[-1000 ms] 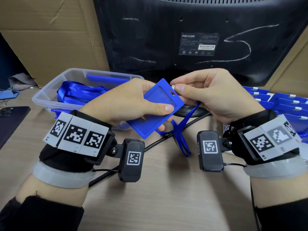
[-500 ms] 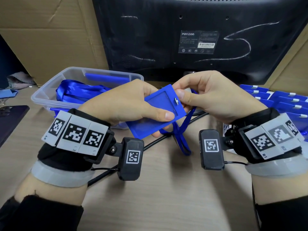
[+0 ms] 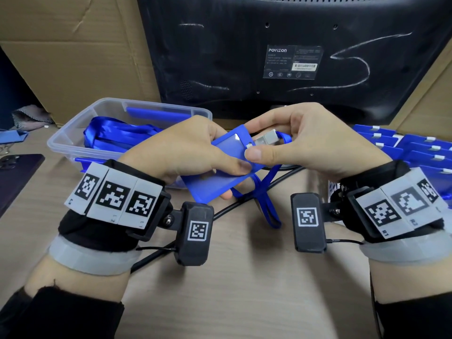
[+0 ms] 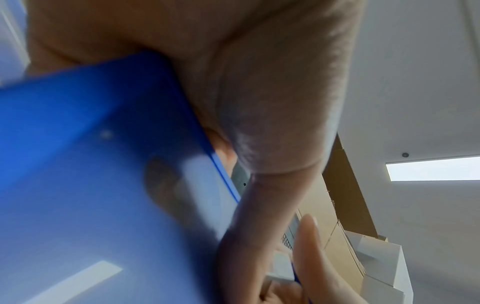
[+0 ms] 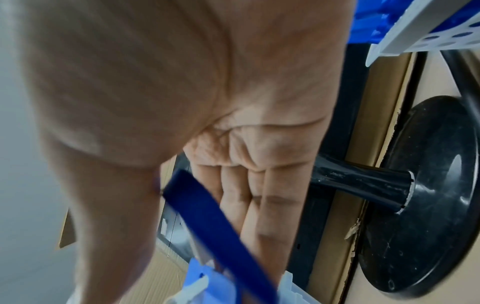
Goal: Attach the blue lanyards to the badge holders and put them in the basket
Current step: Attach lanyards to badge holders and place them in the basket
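Head view: left hand (image 3: 186,152) gripping a blue badge holder (image 3: 220,167) at centre frame, thumb across its face, fingers curled beneath. Right hand (image 3: 305,140), at 3 o'clock of the holder, pinching the lanyard's metal clip (image 3: 265,139) at the holder's top slot; blue lanyard (image 3: 269,192) trailing toward 6 o'clock onto the wooden table (image 3: 244,277). Clear plastic basket (image 3: 73,140) at 10 o'clock, heaped with blue lanyards. More badge holders (image 3: 415,152) stacked at 3 o'clock. Black monitor back (image 3: 293,52) at 12 o'clock.

Left wrist view: blurred blue holder (image 4: 91,174) filling 8 o'clock, thumb pressed on its edge.

Right wrist view: fingers (image 5: 246,195) curled, blue strap (image 5: 221,226) running toward 6 o'clock; black monitor stand (image 5: 420,195) at 3 o'clock.
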Tool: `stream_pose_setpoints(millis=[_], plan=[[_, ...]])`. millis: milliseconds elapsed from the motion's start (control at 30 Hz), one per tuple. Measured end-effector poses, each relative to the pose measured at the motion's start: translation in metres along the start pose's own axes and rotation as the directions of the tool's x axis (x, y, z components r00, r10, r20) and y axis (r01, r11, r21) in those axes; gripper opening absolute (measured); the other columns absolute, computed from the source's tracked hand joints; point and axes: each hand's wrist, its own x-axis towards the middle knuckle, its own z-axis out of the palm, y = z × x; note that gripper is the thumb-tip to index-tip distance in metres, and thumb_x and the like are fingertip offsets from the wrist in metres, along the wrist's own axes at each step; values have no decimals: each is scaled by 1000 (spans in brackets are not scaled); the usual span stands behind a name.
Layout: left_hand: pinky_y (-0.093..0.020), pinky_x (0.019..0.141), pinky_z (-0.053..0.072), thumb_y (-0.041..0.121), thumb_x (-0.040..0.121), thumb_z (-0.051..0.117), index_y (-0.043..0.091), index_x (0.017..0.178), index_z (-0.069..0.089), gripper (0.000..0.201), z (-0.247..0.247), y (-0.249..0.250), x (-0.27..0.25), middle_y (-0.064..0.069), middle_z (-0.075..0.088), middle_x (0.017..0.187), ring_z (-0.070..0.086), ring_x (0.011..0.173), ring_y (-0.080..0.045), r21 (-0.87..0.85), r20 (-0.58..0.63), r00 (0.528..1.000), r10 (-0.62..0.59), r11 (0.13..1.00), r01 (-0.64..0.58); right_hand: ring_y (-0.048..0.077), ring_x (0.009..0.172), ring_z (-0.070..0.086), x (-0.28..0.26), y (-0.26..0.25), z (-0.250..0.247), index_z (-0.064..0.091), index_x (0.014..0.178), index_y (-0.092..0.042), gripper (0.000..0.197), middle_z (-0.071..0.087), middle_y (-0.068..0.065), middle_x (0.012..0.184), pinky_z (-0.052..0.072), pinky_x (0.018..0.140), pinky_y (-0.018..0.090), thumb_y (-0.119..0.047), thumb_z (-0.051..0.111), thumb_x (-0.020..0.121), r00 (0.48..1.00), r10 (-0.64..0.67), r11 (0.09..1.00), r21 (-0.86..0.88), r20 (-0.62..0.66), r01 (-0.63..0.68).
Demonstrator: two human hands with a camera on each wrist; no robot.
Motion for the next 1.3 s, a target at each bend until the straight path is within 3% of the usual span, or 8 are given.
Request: stream_pose_setpoints(millis=[267, 533, 700, 833, 967, 1067, 1167, 1300], plan=[[-53, 86, 64, 21, 87, 84, 7, 108, 73, 27, 0, -2, 2, -11, 81, 92, 80, 80, -32, 20, -19, 1000, 8, 1000, -8, 21, 71, 66, 5, 4, 3, 79, 115, -18, 22, 80, 15, 92, 61, 76, 34, -6, 71, 97, 997, 14, 1000, 4, -81, -14], [-53, 85, 64, 20, 89, 83, 8, 110, 72, 27, 0, -3, 3, -10, 81, 92, 80, 80, -32, 28, -2, 1000, 17, 999, -17, 21, 81, 78, 7, 12, 1, 78, 109, -11, 16, 81, 8, 91, 64, 77, 33, -6, 75, 94, 991, -7, 999, 44, -137, 13], [-40, 73, 67, 18, 91, 80, 11, 110, 70, 23, -1, -2, 2, -8, 81, 92, 80, 80, -29, -4, 8, 999, 34, 999, -34, 18, 78, 76, 7, 13, 1, 77, 109, -9, 15, 80, 9, 90, 60, 72, 26, -2, 68, 99, 985, -80, 997, -1, -151, 81], [-56, 81, 64, 4, 94, 73, 10, 117, 61, 27, -8, -5, -1, -15, 79, 96, 80, 82, -32, 26, 51, 990, 133, 991, -134, 20, 73, 70, 9, 15, 2, 74, 120, -10, 19, 78, 9, 90, 58, 68, 30, -13, 62, 105, 974, -79, 986, 127, -213, 108], [-37, 59, 62, -4, 96, 68, 12, 127, 62, 35, -10, -2, -6, -12, 78, 103, 79, 84, -36, -82, 17, 962, 272, 959, -270, 22, 55, 41, 15, 26, 5, 76, 100, -8, 30, 59, 3, 66, 33, 52, 34, -30, 57, 109, 976, -19, 999, 41, -215, 29], [-43, 54, 64, 5, 100, 66, 19, 133, 56, 38, -7, 2, -7, -7, 78, 108, 80, 86, -33, -133, -48, 943, 329, 934, -333, 19, 56, 26, 16, 28, 6, 73, 73, -18, 43, 47, -4, 60, 18, 56, 36, -37, 57, 108, 975, 22, 1000, -6, -221, -24], [-34, 44, 57, 12, 102, 65, 19, 134, 51, 36, -8, 2, -8, -4, 78, 102, 80, 87, -33, -164, -113, 929, 353, 915, -368, 11, 53, 35, 13, 27, 10, 78, 75, -30, 42, 55, -10, 64, 28, 53, 24, -41, 55, 108, 973, 8, 997, -67, -233, -24], [-28, 45, 53, 10, 101, 66, 11, 133, 50, 36, -13, 2, -18, -7, 77, 98, 79, 87, -35, -219, -216, 903, 372, 883, -416, 15, 59, 53, 0, 21, 21, 74, 95, -13, 31, 63, -4, 70, 47, 62, 30, -30, 53, 110, 993, 36, 997, -60, -115, -43]])
